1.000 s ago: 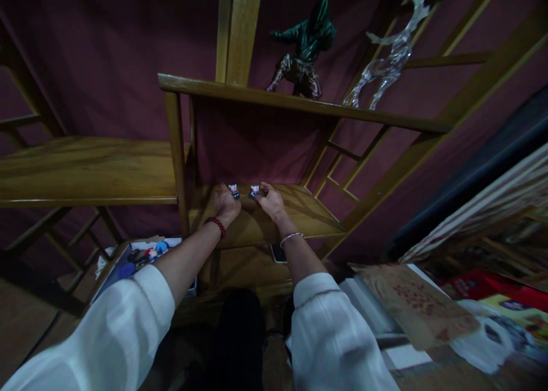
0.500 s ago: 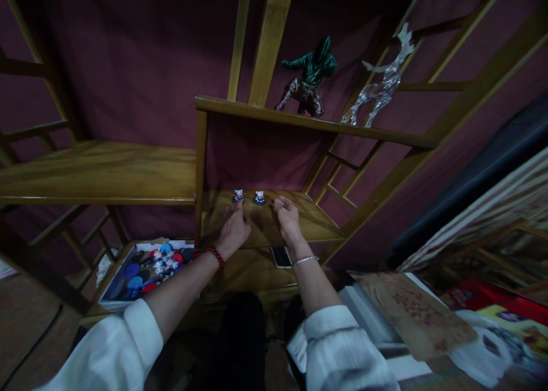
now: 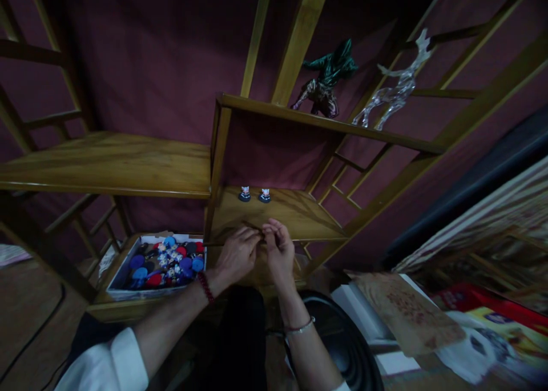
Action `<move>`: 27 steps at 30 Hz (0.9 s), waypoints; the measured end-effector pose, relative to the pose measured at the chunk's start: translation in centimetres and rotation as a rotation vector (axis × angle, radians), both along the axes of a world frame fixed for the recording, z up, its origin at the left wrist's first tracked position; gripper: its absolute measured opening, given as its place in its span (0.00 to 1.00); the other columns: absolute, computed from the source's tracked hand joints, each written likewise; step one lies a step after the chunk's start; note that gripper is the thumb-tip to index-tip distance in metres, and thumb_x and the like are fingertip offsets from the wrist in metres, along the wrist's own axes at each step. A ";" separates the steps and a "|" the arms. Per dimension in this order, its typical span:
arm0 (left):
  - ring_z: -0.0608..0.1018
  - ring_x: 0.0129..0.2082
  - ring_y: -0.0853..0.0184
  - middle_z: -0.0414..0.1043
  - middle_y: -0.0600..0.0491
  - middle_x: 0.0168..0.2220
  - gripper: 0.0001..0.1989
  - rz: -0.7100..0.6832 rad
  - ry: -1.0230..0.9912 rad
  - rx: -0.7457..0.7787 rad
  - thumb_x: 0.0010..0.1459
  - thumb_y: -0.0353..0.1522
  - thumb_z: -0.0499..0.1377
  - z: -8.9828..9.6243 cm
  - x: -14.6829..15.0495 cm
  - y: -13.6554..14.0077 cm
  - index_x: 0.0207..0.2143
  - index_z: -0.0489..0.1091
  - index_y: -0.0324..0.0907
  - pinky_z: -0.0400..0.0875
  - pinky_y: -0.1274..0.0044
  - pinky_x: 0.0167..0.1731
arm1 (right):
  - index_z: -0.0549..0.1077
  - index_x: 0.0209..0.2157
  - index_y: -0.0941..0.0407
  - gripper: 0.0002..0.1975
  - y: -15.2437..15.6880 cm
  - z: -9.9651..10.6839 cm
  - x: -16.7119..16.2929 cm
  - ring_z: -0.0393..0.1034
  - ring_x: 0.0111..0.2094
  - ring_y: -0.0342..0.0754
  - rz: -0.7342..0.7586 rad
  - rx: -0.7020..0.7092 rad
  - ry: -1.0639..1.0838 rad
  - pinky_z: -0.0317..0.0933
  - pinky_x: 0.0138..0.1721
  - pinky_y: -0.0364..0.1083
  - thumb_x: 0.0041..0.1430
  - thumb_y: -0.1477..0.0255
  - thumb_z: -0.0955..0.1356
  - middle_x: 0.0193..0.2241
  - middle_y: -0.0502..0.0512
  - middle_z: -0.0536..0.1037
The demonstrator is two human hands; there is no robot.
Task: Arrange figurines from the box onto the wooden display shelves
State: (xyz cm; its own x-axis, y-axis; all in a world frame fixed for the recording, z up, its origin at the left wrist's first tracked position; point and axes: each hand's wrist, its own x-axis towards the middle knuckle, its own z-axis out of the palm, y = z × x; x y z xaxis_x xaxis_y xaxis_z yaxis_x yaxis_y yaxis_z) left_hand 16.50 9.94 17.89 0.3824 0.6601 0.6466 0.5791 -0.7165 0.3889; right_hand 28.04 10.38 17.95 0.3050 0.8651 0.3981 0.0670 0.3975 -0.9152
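Note:
Two small white cat-like figurines on dark round bases, a left figurine (image 3: 244,194) and a right figurine (image 3: 265,195), stand side by side at the back of the low wooden shelf (image 3: 295,211). My left hand (image 3: 238,253), below a red bead bracelet, is closed with its fingers bent near the shelf's front edge. Close beside it, my right hand (image 3: 279,251), with a silver bangle at the wrist, has its fingers curled in a pinch. The fingertips of both hands meet or nearly meet; anything between them is too small to make out.
A white box (image 3: 113,285) of several blue, red and dark pieces stands at lower left. Above, a green-hooded figure (image 3: 327,80) and a clear deer statue (image 3: 391,94) stand on the upper shelf (image 3: 257,107). A black round stool (image 3: 346,345) and stacked packages (image 3: 406,311) lie right.
Both hands have drawn back from beside the figurines to the shelf's front edge and come together. The left finger no longer touches the left figurine. The view has shifted slightly.

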 end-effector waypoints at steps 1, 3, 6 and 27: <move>0.71 0.44 0.65 0.73 0.48 0.42 0.17 -0.020 0.001 0.013 0.52 0.19 0.49 -0.4 -0.2 -0.3 0.41 0.70 0.38 0.68 0.70 0.48 | 0.68 0.39 0.57 0.13 -0.6 -0.2 -0.5 0.69 0.34 0.45 -0.014 0.004 -0.011 0.63 0.39 0.46 0.52 0.65 0.66 0.32 0.53 0.74; 0.69 0.48 0.64 0.72 0.47 0.43 0.19 -0.057 -0.013 0.030 0.49 0.17 0.49 -1.1 -0.8 -0.9 0.41 0.69 0.38 0.67 0.68 0.50 | 0.68 0.37 0.57 0.11 -1.7 -0.9 -1.4 0.69 0.35 0.45 -0.049 0.005 -0.035 0.62 0.39 0.46 0.53 0.66 0.65 0.32 0.53 0.74; 0.65 0.53 0.63 0.70 0.45 0.46 0.21 -0.115 -0.043 0.023 0.49 0.17 0.49 -2.0 -1.8 -1.9 0.44 0.67 0.37 0.67 0.67 0.51 | 0.67 0.37 0.57 0.09 -3.3 -2.0 -2.8 0.68 0.36 0.45 -0.085 0.030 -0.050 0.62 0.40 0.46 0.56 0.67 0.64 0.33 0.53 0.72; 0.74 0.43 0.64 0.72 0.45 0.42 0.14 0.442 0.338 -0.590 0.54 0.23 0.47 -13.1 -15.4 -3.8 0.37 0.70 0.38 0.68 0.76 0.42 | 0.71 0.40 0.56 0.15 -4.6 -13.1 -14.4 0.67 0.41 0.48 0.277 -0.117 -0.756 0.61 0.44 0.46 0.54 0.80 0.59 0.38 0.56 0.73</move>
